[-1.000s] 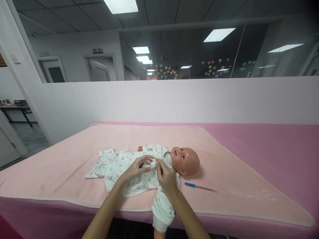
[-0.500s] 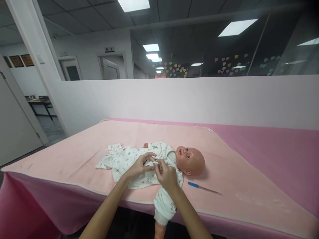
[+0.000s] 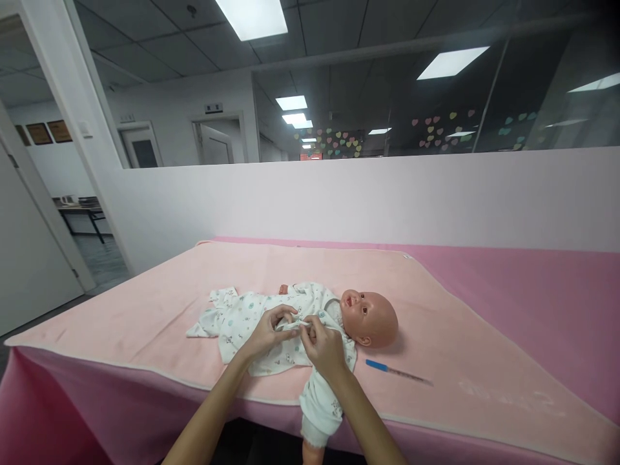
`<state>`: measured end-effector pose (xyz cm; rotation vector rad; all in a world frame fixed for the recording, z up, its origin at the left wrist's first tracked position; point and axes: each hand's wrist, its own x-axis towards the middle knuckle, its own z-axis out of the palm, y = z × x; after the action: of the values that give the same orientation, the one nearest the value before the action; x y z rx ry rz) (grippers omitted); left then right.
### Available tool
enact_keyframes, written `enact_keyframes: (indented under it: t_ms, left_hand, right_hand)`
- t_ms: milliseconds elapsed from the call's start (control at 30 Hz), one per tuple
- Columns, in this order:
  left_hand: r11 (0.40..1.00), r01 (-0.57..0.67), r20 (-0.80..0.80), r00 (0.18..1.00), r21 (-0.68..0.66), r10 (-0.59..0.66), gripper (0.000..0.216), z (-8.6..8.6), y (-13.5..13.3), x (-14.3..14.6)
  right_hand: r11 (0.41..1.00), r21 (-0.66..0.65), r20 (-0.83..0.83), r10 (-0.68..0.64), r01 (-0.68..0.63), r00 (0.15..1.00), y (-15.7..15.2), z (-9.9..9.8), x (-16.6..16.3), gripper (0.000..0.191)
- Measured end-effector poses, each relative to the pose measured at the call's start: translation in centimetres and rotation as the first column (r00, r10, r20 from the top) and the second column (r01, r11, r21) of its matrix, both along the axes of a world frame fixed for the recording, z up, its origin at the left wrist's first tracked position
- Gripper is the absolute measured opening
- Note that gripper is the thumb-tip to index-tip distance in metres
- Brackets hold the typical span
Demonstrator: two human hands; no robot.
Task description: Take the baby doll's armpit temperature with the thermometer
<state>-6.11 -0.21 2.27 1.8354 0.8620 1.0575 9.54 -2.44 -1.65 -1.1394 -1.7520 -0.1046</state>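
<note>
A baby doll point(image 3: 371, 316) lies on its back on a pale pink blanket point(image 3: 159, 323), head to the right. It wears a white printed romper point(image 3: 242, 316). My left hand point(image 3: 270, 329) and my right hand point(image 3: 323, 345) meet over the doll's chest, fingers pinched on the front of the romper. One sleeved doll arm point(image 3: 317, 410) hangs over the table's near edge below my right wrist.
A thin stick with a blue handle point(image 3: 397, 371) lies on the blanket right of the doll. The blanket covers a pink table point(image 3: 533, 290) set against a low white partition point(image 3: 387, 194). An open doorway and floor lie to the left.
Both hands stay pinched on the romper at the doll's chest, with only small finger shifts. The camera view has drifted left and slightly down.
</note>
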Motion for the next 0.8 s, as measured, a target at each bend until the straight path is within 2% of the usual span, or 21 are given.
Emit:
enact_keyframes:
  t_ms: [167,267,467,800]
  left_hand:
    - [0.997,-0.061,-0.022,0.998,0.036,0.062,0.035,-0.2,0.1,0.0]
    - [0.985,-0.140,-0.096,0.984,0.102,0.150,0.026,-0.6,0.0,0.3]
    - [0.887,-0.303,-0.166,0.911,0.348,0.377,0.022,-1.6,-0.4,1.2]
    - [0.792,-0.296,-0.226,0.853,0.534,0.471,0.023,-2.4,-1.0,1.7]
  right_hand:
    - [1.000,0.008,-0.004,-0.002,0.003,1.000,0.3,-0.3,0.0,0.022]
    - [1.000,0.002,-0.002,-0.023,0.023,1.000,0.4,-0.4,0.0,0.021]
    - [0.999,0.012,0.000,-0.043,0.043,0.999,0.4,-0.3,0.1,0.023]
    - [0.996,-0.001,0.028,-0.095,0.095,0.995,0.7,-0.5,0.1,0.030]
